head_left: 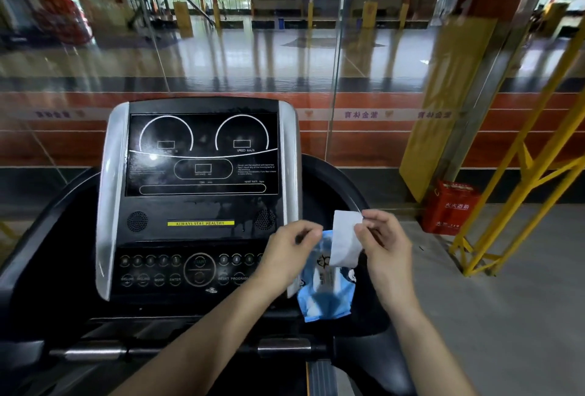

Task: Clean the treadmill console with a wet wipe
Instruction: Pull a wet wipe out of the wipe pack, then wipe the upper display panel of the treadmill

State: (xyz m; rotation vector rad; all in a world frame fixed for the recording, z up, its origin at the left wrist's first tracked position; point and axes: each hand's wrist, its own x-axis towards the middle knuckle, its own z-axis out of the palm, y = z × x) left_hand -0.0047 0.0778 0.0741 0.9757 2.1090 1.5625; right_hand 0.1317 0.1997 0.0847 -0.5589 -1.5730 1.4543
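The treadmill console (199,199) stands in front of me, black with silver side trims, a dark display above and a button panel below. At its lower right corner my left hand (285,253) grips the top of a blue wet wipe pack (326,294), which hangs down from it. My right hand (383,243) pinches a folded white wet wipe (345,237) by its upper right corner. The wipe stands partly out of the pack's top, between my two hands.
Black handrails (342,180) curve round both sides of the console, with a silver grip bar (95,353) below it. A glass wall stands just behind the treadmill. To the right are a red box (449,212) on the floor and a yellow metal frame (519,180).
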